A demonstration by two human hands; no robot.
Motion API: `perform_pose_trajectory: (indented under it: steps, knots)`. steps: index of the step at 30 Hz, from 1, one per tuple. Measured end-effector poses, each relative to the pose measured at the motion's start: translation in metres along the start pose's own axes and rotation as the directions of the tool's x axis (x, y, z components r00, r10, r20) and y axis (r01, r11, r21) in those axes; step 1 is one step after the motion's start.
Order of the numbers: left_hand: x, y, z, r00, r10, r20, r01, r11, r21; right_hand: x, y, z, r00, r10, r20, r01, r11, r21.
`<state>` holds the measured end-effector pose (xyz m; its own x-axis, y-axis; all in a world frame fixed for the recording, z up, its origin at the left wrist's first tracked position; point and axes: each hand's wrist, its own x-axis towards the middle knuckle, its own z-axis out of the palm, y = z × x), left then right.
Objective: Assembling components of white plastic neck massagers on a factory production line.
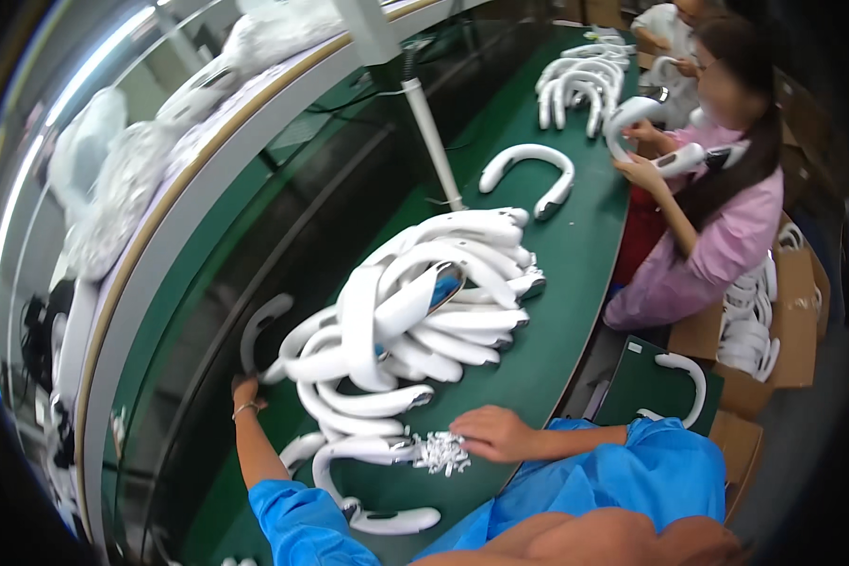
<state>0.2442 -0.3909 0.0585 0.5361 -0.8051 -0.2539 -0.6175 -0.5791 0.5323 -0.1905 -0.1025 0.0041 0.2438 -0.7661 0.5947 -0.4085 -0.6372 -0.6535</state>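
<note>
My left hand (245, 391) reaches over the dark strip at the left of the bench. Its fingers close on the lower end of a white U-shaped neckband device (255, 330), which is smeared by motion. At the bench's near side, my right hand (496, 435) has its fingers loosely stretched at the edge of a small heap of tiny white parts (441, 455). I see nothing held in it. Between my hands lies a large pile of white neckband devices (410, 302). A single neckband (375, 519) lies closer to me, beside the tiny parts.
Another neckband (528, 154) and a further group (585, 80) lie farther along the green bench (561, 264). To the right, a co-worker in pink (726, 226) holds a neckband. Cardboard boxes (794, 325) stand there. A white post (432, 141) rises beyond the pile.
</note>
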Motion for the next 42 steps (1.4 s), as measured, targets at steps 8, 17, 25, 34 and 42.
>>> perform_pose_trajectory:
  steps: [8,17,25,34,42]
  knots:
    - [0.074,0.018,0.046,0.996,-0.050,0.073,0.062,0.984,-0.167,0.019,0.000,-0.001,0.934,-0.012,0.356,0.084,0.978,-0.189]
    - [0.042,-0.052,-0.011,0.987,-0.090,-0.132,-0.010,0.788,-0.615,0.009,0.000,0.006,0.948,-0.129,0.290,0.214,0.935,-0.284]
    - [-0.081,-0.127,-0.079,0.982,0.108,-0.152,-0.178,0.298,-0.938,0.005,0.018,0.019,0.982,-0.140,0.126,0.154,0.982,-0.108]
    - [-0.275,-0.122,-0.051,0.965,0.246,0.096,0.061,0.148,-0.987,0.016,0.018,0.006,0.906,0.380,0.188,-0.418,0.875,0.246]
    - [-0.374,-0.059,0.012,0.886,0.385,0.258,0.126,0.337,-0.933,0.016,0.015,0.011,0.835,0.529,0.153,-0.516,0.655,0.552]
